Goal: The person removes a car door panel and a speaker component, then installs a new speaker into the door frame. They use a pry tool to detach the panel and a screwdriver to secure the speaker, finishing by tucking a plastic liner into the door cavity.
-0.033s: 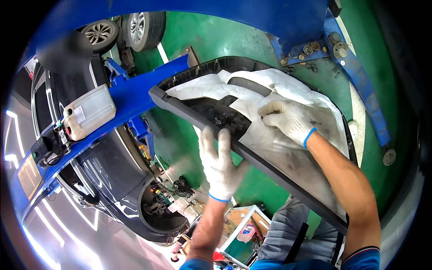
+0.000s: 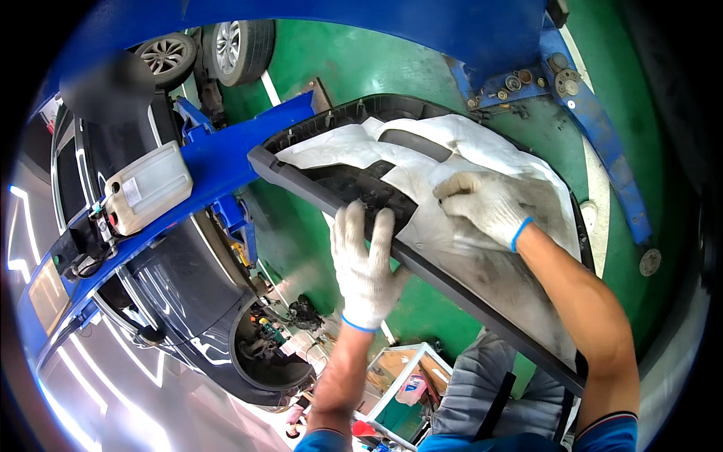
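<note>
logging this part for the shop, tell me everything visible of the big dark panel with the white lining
The dark panel looks like moulded plastic, with a long, thick near edge slanting down to the right and a curved, ribbed far rim. A soft-looking white lining, smudged grey, covers much of it, leaving dark areas bare. The left hand's gloved fingers overlap the near edge; the right hand appears to touch the lining. Its support is unclear.
</note>
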The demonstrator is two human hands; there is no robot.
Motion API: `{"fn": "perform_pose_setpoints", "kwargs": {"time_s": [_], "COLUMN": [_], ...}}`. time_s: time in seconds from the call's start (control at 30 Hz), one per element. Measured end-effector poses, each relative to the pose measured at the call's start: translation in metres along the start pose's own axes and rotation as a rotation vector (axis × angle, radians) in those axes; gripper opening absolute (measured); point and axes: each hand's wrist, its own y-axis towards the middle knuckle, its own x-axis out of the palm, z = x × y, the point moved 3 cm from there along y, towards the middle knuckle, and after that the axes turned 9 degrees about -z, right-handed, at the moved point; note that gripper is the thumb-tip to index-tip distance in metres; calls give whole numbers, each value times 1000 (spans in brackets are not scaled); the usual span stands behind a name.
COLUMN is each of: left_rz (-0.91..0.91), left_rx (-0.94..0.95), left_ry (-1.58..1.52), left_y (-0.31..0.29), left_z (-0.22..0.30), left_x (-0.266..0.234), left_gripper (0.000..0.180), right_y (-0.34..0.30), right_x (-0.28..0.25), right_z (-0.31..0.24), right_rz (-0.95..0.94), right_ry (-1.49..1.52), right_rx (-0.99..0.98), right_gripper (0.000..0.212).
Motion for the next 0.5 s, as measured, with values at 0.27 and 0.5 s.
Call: {"fn": "perform_pose_setpoints", "kwargs": {"time_s": [0.27, 0.5], "left_rz": [-107, -249], "left_rx": [445, 446], "left_ry": [3, -74], "left_y": [2, -36], "left_z": [-21, -34], "left_x": [13, 34], "left_gripper": [49, 42], "right_y": [-89, -154], "right_x": [11, 49], "right_z": [51, 78], "right_rz": [-182, -233], "right_ry": [443, 304], "right_rx": [137, 192], "right_gripper": [19, 19]}}
